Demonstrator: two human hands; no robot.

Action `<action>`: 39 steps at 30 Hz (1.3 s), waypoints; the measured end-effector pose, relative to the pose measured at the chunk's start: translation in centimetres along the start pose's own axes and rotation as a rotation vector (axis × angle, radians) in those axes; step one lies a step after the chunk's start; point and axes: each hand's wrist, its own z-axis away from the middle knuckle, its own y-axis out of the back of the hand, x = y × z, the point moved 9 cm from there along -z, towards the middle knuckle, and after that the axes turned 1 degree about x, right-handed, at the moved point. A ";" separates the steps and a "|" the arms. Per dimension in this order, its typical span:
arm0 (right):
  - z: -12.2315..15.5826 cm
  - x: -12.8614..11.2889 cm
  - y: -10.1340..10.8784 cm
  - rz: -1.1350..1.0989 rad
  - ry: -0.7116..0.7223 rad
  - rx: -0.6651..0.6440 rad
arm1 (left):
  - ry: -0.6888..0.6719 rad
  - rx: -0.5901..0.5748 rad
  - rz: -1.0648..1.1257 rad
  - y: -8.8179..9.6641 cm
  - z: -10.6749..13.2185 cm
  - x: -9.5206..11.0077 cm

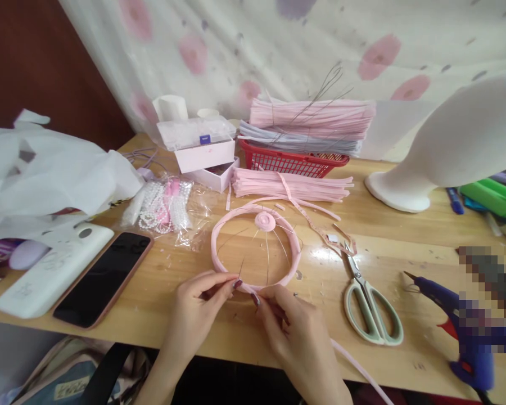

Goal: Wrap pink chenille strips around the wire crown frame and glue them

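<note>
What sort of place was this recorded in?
Probably a home craft corner or small handicraft workspace: a wooden table holds a glue gun, scissors and bundled pink stems, with a floral curtain behind.

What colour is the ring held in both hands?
Pale pink; the ring shows in the head view.

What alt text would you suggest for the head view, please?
Two hands pinch the near edge of a pink ring at a wooden table, with scissors and a glue gun to the right and a phone to the left.
</note>
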 end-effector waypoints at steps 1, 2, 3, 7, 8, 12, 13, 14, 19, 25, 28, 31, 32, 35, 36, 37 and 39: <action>0.0 0.1 0.1 0.006 -0.003 0.009 | -0.002 -0.008 -0.005 -0.1 0.0 0.1; 0.0 0.3 0.2 0.011 -0.004 0.018 | 0.001 -0.018 -0.011 -0.3 0.0 0.1; 0.1 0.4 0.2 0.013 -0.003 0.022 | 0.009 -0.028 -0.017 -0.4 0.0 0.0; 0.3 0.9 0.4 -0.006 0.002 0.010 | 0.042 -0.068 -0.033 -1.1 0.1 -0.3; 0.4 1.1 0.5 -0.004 0.005 0.012 | 0.041 -0.072 -0.036 -1.3 0.1 -0.3; 0.6 1.6 1.2 0.062 0.047 0.035 | 0.050 -0.098 -0.034 -1.9 0.0 0.0; 0.6 1.7 1.4 0.078 0.062 0.042 | 0.052 -0.115 -0.032 -2.1 0.0 0.1; 0.6 1.8 1.5 0.090 0.077 0.052 | 0.054 -0.129 -0.030 -2.4 0.0 0.2; 0.6 2.3 1.8 0.089 0.107 0.097 | 0.076 -0.183 -0.028 -3.2 0.2 -0.1; 0.5 2.1 2.2 0.089 0.104 0.107 | 0.125 -0.164 -0.006 -3.0 0.3 -1.0; 0.5 1.6 2.4 0.083 0.100 0.095 | 0.065 -0.108 -0.025 -2.5 0.4 -0.5; 0.6 1.2 2.4 0.081 0.093 0.081 | -0.008 -0.071 -0.047 -2.2 0.6 0.3; 0.7 1.1 2.5 0.078 0.093 0.076 | -0.023 -0.073 -0.046 -2.3 0.6 0.5; 0.7 0.9 2.5 0.087 0.107 0.070 | -0.023 -0.093 -0.034 -2.7 0.6 0.7; 0.7 0.8 2.6 0.096 0.117 0.071 | -0.017 -0.097 -0.030 -2.8 0.6 0.7; 0.7 0.8 2.6 0.106 0.129 0.072 | -0.014 -0.096 -0.025 -2.8 0.6 0.8; 0.7 0.5 2.7 0.121 0.159 0.074 | -0.015 -0.090 -0.025 -2.9 0.6 0.8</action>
